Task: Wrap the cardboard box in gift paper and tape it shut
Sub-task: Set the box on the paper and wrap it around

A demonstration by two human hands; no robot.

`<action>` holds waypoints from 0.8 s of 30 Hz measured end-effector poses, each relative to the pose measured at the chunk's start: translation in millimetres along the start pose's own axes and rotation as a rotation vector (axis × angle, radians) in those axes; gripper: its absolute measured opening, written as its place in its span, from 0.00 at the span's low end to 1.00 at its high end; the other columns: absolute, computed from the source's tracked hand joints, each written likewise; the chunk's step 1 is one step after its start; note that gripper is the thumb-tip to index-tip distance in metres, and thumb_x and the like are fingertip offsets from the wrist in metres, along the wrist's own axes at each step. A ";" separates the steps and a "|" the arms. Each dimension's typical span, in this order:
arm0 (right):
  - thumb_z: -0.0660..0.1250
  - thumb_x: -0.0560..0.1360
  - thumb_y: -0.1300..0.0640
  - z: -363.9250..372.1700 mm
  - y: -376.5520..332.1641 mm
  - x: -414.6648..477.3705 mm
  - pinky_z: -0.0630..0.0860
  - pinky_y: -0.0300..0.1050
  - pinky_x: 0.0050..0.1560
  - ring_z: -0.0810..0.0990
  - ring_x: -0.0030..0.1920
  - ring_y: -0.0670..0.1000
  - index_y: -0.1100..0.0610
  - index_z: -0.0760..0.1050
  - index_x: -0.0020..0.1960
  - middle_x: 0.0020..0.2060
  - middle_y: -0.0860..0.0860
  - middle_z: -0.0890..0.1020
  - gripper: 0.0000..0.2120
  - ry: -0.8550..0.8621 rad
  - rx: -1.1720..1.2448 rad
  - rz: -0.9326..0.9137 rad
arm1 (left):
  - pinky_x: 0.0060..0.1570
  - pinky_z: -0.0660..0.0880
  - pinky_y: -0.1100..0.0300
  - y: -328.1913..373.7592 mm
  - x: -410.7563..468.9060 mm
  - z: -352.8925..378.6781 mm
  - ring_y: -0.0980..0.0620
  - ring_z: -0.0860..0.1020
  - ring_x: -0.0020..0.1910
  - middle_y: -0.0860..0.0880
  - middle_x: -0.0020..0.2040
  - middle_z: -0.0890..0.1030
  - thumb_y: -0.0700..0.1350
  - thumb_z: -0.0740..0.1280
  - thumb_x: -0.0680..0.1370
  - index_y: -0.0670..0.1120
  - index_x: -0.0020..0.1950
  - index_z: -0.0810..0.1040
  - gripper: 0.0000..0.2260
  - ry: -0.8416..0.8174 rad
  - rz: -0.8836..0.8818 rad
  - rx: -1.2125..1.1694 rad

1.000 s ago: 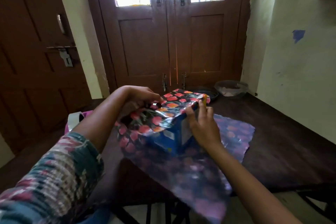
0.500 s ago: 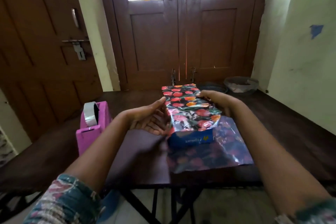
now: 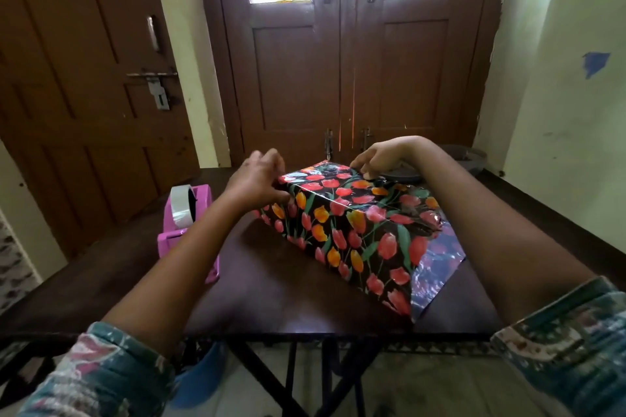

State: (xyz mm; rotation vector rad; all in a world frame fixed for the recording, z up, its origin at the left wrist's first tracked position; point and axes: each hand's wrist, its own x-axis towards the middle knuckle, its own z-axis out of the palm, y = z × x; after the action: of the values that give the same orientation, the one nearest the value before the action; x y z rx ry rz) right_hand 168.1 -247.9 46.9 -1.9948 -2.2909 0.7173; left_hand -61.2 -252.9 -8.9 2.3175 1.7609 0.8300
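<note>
2 hands hold tulip-print gift paper (image 3: 352,230) on the tabletop (image 3: 271,281).
Left hand (image 3: 254,179) grips its far-left corner; right hand (image 3: 379,157) pinches its far edge.

1. Black gift paper (image 3: 352,230) printed with red and orange tulips lies folded over a boxy form on the dark table (image 3: 288,298).
2. The left hand (image 3: 257,179) grips the paper's far left corner, fingers curled.
3. The right hand (image 3: 379,156) touches the far right corner with bent fingertips; whether it pinches is unclear.
4. A pink tape dispenser (image 3: 189,240) stands on the table to the left.
</note>
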 end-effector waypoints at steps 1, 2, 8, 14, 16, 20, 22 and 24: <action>0.57 0.78 0.67 0.6 -1.4 1.1 0.64 0.48 0.67 0.64 0.70 0.55 0.55 0.63 0.72 0.71 0.53 0.66 0.24 0.011 -0.018 0.011 | 0.58 0.72 0.50 0.8 1.4 -1.5 0.47 0.69 0.62 0.46 0.63 0.68 0.43 0.75 0.68 0.52 0.60 0.69 0.23 -0.008 0.086 0.059; 0.57 0.77 0.68 1.9 -2.2 2.2 0.63 0.49 0.68 0.64 0.71 0.55 0.54 0.63 0.73 0.71 0.53 0.66 0.25 0.028 -0.033 0.018 | 0.63 0.68 0.47 1.5 2.4 -2.6 0.46 0.64 0.67 0.47 0.68 0.64 0.43 0.75 0.69 0.54 0.65 0.67 0.28 -0.066 0.169 0.078; 0.59 0.78 0.57 21.7 -9.6 -3.9 0.66 0.51 0.67 0.65 0.69 0.55 0.53 0.62 0.73 0.69 0.55 0.68 0.23 0.347 -0.168 -0.017 | 0.58 0.71 0.52 11.6 1.4 1.5 0.50 0.72 0.61 0.51 0.64 0.73 0.54 0.72 0.70 0.56 0.66 0.70 0.26 -0.194 0.269 0.212; 0.59 0.76 0.40 43.0 -17.0 -32.4 0.54 0.53 0.72 0.49 0.76 0.56 0.49 0.47 0.77 0.77 0.52 0.47 0.35 0.160 -0.224 -0.094 | 0.56 0.68 0.52 36.5 -1.0 4.7 0.50 0.77 0.52 0.50 0.54 0.80 0.62 0.66 0.73 0.52 0.62 0.75 0.22 0.042 0.326 0.639; 0.60 0.75 0.40 47.4 -11.5 -33.7 0.54 0.52 0.72 0.49 0.76 0.55 0.48 0.46 0.77 0.77 0.50 0.47 0.37 0.131 -0.271 -0.087 | 0.55 0.71 0.53 41.0 0.3 -4.8 0.52 0.77 0.51 0.53 0.51 0.79 0.63 0.67 0.72 0.52 0.58 0.78 0.20 -0.051 0.280 0.524; 0.61 0.73 0.35 57.6 -3.3 -28.9 0.65 0.49 0.65 0.63 0.71 0.53 0.51 0.55 0.75 0.73 0.51 0.62 0.37 0.327 -0.367 -0.153 | 0.43 0.76 0.61 28.5 18.4 -25.0 0.56 0.78 0.43 0.51 0.46 0.81 0.59 0.66 0.74 0.48 0.48 0.80 0.15 -0.233 0.117 -0.031; 0.61 0.71 0.32 67.9 -2.3 -25.0 0.67 0.48 0.62 0.69 0.66 0.53 0.53 0.59 0.71 0.68 0.52 0.69 0.37 0.429 -0.362 -0.175 | 0.42 0.75 0.60 11.7 32.4 -22.2 0.54 0.78 0.43 0.49 0.46 0.81 0.58 0.64 0.76 0.47 0.48 0.80 0.15 -0.195 0.019 -0.255; 0.58 0.71 0.31 78.9 -1.0 -21.9 0.67 0.47 0.61 0.71 0.64 0.53 0.53 0.60 0.70 0.66 0.53 0.71 0.37 0.521 -0.351 -0.195 | 0.48 0.77 0.54 -8.9 48.6 -11.2 0.51 0.78 0.47 0.47 0.50 0.81 0.56 0.62 0.78 0.47 0.51 0.80 0.14 -0.151 -0.078 -0.327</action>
State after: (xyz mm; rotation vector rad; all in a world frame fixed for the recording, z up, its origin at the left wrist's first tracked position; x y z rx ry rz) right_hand 146.8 -294.2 -17.3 -1.7497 -2.3310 -0.2160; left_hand -65.7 -207.9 14.1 2.0314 1.5142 0.8333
